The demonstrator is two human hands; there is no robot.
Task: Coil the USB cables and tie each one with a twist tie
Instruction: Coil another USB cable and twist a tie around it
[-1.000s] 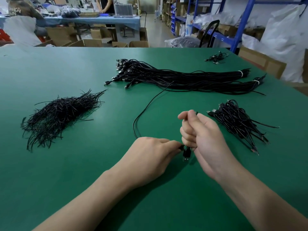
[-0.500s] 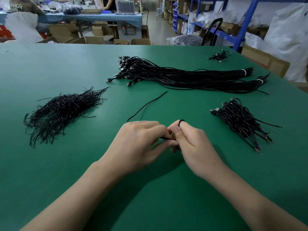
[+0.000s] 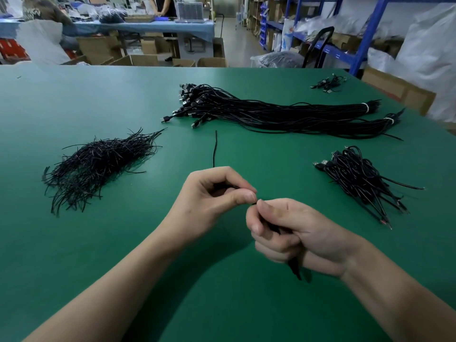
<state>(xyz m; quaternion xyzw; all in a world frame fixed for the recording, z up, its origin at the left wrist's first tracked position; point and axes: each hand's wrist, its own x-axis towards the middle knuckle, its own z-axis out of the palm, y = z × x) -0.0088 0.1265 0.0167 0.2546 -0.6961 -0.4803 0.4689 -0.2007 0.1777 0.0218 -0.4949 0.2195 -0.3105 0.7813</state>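
Observation:
Both hands work one black USB cable [image 3: 215, 149] above the green table [image 3: 74, 243]. My left hand [image 3: 212, 201] pinches the cable between thumb and fingers, and its free tail runs away from me behind that hand. My right hand [image 3: 291, 233] grips the folded loops in its curled fingers, with a black end sticking out below the fist. The two hands nearly touch at the fingertips. A heap of black twist ties [image 3: 98, 164] lies to the left. Straight uncoiled cables [image 3: 271, 112] lie across the back. A pile of coiled, tied cables [image 3: 362, 178] lies to the right.
A small cluster of cables [image 3: 329, 82] lies at the far right corner. Beyond the table stand cardboard boxes [image 3: 138, 60], a blue-covered bench with people at it, blue shelving [image 3: 365, 38] and white sacks [image 3: 429, 55].
The loose tail has shortened and swung straight away from me as cable was drawn in. My right hand turned and dropped lower, its fist now holding the loops; my left hand shifted slightly left.

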